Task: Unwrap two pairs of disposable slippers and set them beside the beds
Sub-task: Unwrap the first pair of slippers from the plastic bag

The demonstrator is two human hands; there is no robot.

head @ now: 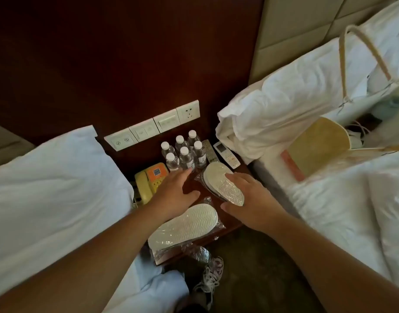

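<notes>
Between two beds, on the dark desk: two slipper packs in clear wrap. Laid on the far slipper pack, right hand, fingers straight and together along its right side, thumb just off its near end. Above the desk between both packs, left hand, fingers spread, holding nothing. Beside the left wrist, untouched, the near slipper pack.

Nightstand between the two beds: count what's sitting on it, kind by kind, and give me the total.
Water bottles: 6
Remote controls: 2
Wrapped slipper packs: 2
Telephone: 1
Total: 11
</notes>
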